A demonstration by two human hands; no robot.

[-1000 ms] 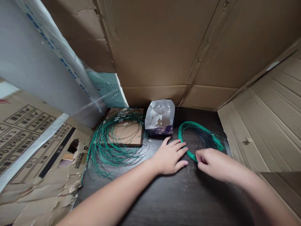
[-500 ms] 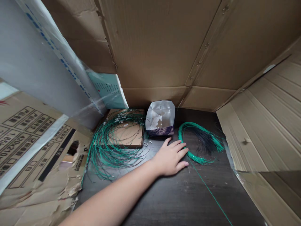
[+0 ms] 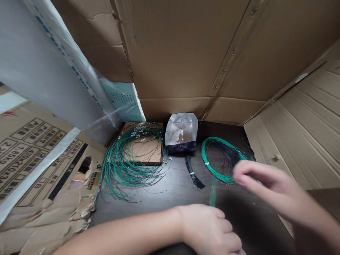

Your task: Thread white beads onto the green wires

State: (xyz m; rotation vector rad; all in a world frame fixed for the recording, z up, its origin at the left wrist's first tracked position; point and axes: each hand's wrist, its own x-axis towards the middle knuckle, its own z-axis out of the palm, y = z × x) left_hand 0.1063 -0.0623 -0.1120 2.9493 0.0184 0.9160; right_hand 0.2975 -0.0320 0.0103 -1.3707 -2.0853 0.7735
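Foil box holds white beads; left hand curled; right hand blurred, grip unclear.

Left hand: bare, ungloved, no rings seen. Right hand: bare, motion-blurred. Both forearms were sleeveless, without watch or bands.

Dark tabletop hemmed in by cardboard on three sides

Bare table is left open in the near middle. The far edge is blocked by a cardboard wall, the right by a stack of flattened cardboard, the left by torn boxes. Far passage is narrowed by a spread wire tangle, a small foil-lined box, a black wire bundle and a green wire coil.
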